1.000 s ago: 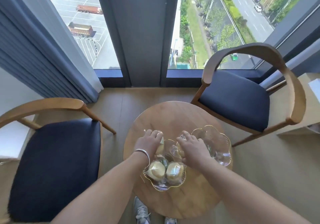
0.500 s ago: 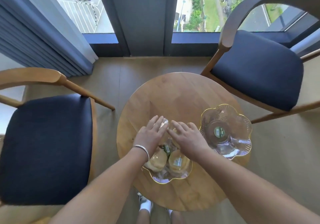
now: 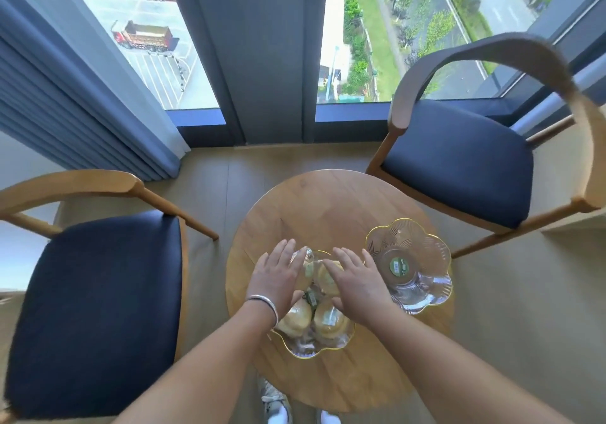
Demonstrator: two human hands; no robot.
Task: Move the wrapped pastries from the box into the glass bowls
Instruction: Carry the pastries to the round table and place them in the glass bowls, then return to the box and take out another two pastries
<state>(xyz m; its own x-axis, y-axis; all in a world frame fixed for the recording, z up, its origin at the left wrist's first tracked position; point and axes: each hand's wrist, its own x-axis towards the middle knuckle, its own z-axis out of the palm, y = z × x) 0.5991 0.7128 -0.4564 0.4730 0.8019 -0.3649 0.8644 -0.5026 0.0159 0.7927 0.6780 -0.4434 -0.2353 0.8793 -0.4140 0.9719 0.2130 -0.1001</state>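
Over the near bowl (image 3: 314,348), spread fingers (image 3: 288,254) rest on wrapped pastries (image 3: 323,276).

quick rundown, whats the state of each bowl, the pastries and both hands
near bowl: holds wrapped pastries
pastries: wrapped, piled in near bowl
far bowl: no pastries, green sticker inside
left hand: fingers straight, resting on pastries
right hand: fingers straight, resting on pastries

Bowl of pastries (image 3: 311,341) on the table (image 3: 328,200), second bowl (image 3: 410,263) to its right.
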